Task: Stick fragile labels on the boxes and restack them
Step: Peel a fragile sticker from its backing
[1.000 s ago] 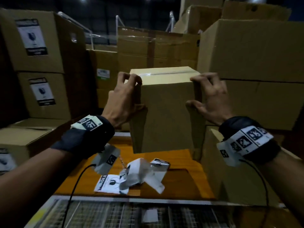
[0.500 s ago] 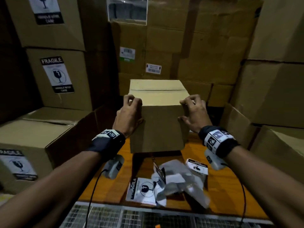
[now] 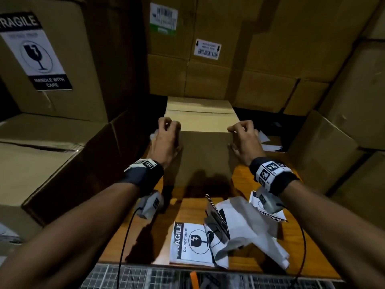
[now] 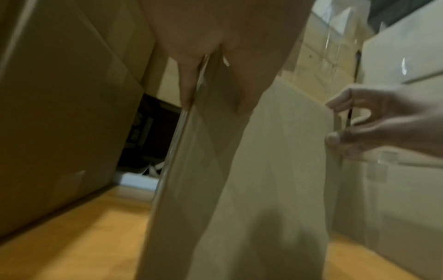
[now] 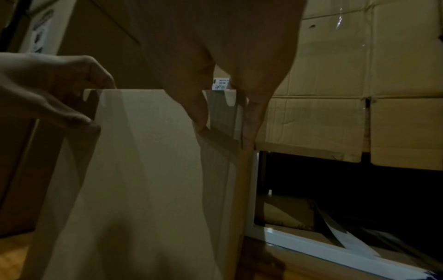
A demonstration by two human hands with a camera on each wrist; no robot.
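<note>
The grip is two-handed: the left hand [image 3: 165, 140] and right hand [image 3: 244, 142] each curl fingers over the top front corners of a plain cardboard box [image 3: 203, 151], thumbs against its front face. The box stands upright on the orange wooden surface [image 3: 133, 232], in a gap between larger stacked cartons [image 3: 270, 49]. Loose fragile labels [image 3: 188, 243] and peeled white backing paper [image 3: 254, 232] lie on the surface in front of it. A carton at left [image 3: 62, 59] carries a fragile label.
</note>
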